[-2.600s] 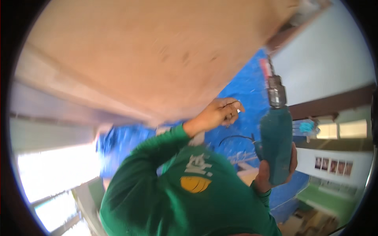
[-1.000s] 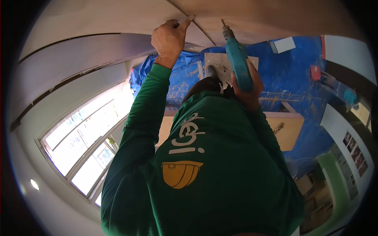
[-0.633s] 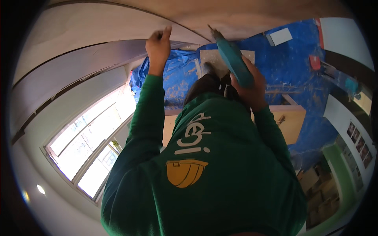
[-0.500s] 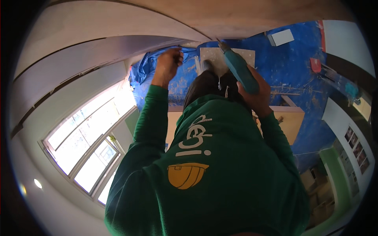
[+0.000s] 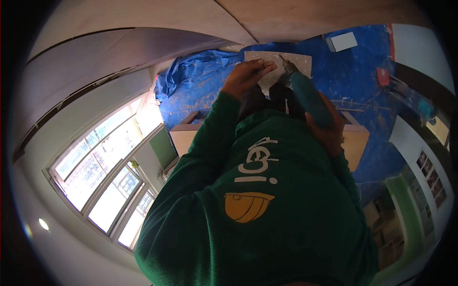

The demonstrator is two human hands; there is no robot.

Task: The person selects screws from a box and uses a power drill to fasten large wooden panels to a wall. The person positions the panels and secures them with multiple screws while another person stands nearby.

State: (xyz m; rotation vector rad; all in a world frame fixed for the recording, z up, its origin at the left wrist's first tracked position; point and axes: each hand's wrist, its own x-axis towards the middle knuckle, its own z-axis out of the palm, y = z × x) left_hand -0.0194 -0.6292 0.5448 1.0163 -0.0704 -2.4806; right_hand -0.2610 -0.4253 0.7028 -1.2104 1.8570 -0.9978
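Note:
My right hand [image 5: 329, 126] is wrapped round the grip of a teal power drill [image 5: 309, 95]. Its chuck and thin bit point away from me, toward the foot of a wooden panel [image 5: 324, 16]. Just left of the bit is my left hand [image 5: 243, 78], fingers curled and thumb side toward the drill tip. Whatever those fingers pinch is too small or hidden to make out. Beneath both hands lies a speckled grey board [image 5: 303, 62] on the floor.
Blue sheeting [image 5: 362, 95] covers the floor, bunched up at the left. A white box [image 5: 344, 42] lies far right, with a red object [image 5: 382, 77] nearer. Pale wooden pieces [image 5: 358, 148] flank my body. Windows [image 5: 102, 171] line the left wall.
My left hand has moved right, close to the drill's bit. The drill has come back a little toward me and right, its tip now away from the panel's edge.

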